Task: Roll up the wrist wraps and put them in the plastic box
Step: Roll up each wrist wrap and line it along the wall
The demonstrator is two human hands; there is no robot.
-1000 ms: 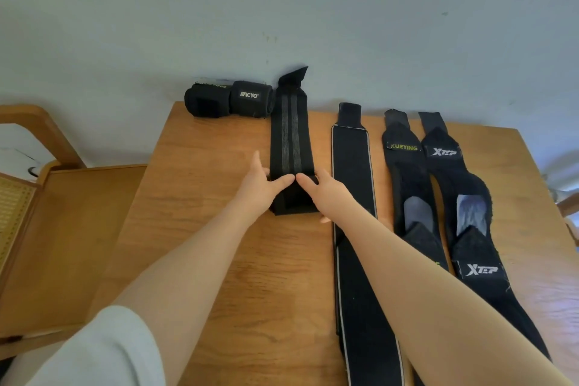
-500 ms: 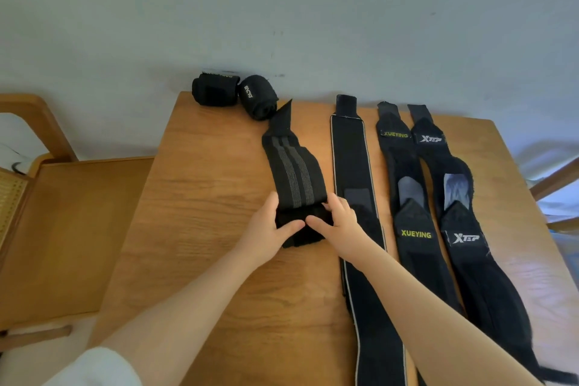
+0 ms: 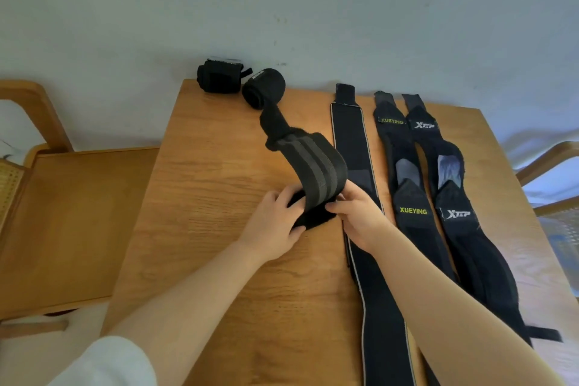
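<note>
A black wrist wrap with grey stripes [image 3: 316, 166] arches up off the wooden table [image 3: 219, 197]. Its near end is pinched between my left hand [image 3: 272, 226] and my right hand [image 3: 357, 213], and its far end trails toward the table's back edge. Two rolled black wraps lie at the back: one [image 3: 219, 74] at the far corner, the other [image 3: 264, 88] tipped beside it. To the right lie three flat wraps: a long one with pale edging [image 3: 354, 141], one marked XUEYING [image 3: 407, 197], one marked XTEP [image 3: 457, 213]. No plastic box is in view.
A wooden chair [image 3: 62, 213] stands against the table's left side. Part of another chair [image 3: 554, 166] shows at the right edge. A pale wall [image 3: 282, 9] rises right behind the table.
The striped wrap has been pulled nearer and its near end lifted into an arch between both hands. The second rolled wrap at the back has tipped and turned.
</note>
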